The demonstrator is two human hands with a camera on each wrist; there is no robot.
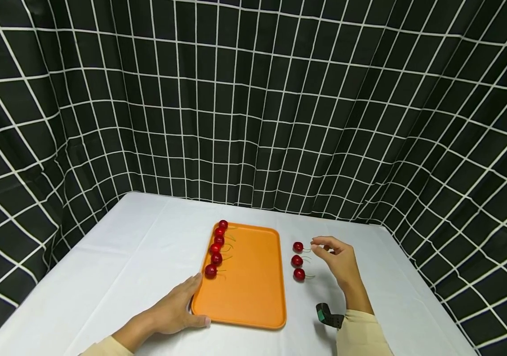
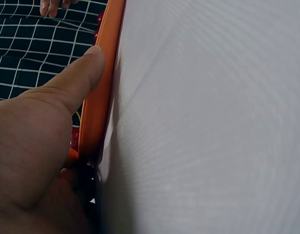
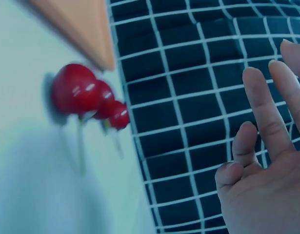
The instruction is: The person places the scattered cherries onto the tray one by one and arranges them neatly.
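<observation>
An orange tray [image 1: 249, 277] lies on the white-covered table, with several red cherries [image 1: 216, 258] lined up along its left edge, stems pointing right. My left hand [image 1: 175, 306] rests at the tray's near left corner. Its straight thumb [image 2: 84, 73] lies along the near side, the fingers along the left side. To the right of the tray, three cherries with stems [image 1: 299, 274] sit in a row. Beside the farthest cherry [image 1: 298, 246], my right hand [image 1: 338, 257] hovers with thumb and forefinger close to its stem. In the right wrist view these fingers look apart from the cherries [image 3: 76, 90].
The white tablecloth [image 1: 115, 257] stretches on both sides of the tray. Black curtains with a white grid [image 1: 235, 99] surround the table at the back and sides. A dark strapped device [image 1: 329, 316] is on the right wrist.
</observation>
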